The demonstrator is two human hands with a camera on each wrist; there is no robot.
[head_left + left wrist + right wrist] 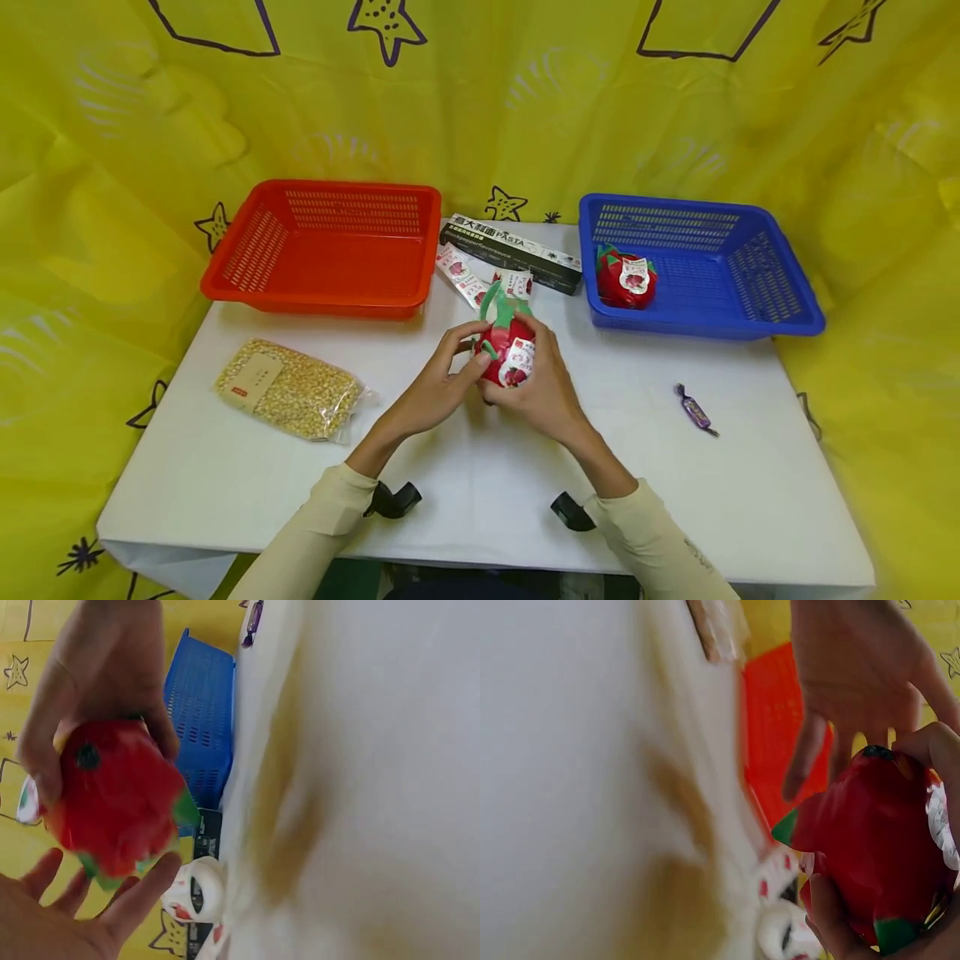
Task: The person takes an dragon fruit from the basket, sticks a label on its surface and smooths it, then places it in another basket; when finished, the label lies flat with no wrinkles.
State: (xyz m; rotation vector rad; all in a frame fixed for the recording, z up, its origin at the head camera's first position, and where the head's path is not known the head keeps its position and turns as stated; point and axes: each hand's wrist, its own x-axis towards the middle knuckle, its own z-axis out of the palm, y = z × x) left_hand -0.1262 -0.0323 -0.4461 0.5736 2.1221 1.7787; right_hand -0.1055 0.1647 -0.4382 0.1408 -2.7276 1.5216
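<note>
Over the middle of the table, my right hand (546,385) grips a red dragon fruit (501,340) with green leaf tips. A white printed label (517,363) shows on the fruit's side. My left hand (438,387) is at the fruit's left side, its thumb overlapping it in the head view. Both wrist views show the left fingers (139,900) fairly straight, with fingertips close to the fruit. Behind the fruit lies a white roll (202,889) with printed label strips (461,275), partly hidden in the head view.
A red basket (341,304) stands back left; a blue basket (705,325) at back right holds another dragon fruit (621,279). Between them lies a dark pasta box (510,252). A bag of yellow grains (300,392) lies left, a purple-wrapped candy (696,411) right.
</note>
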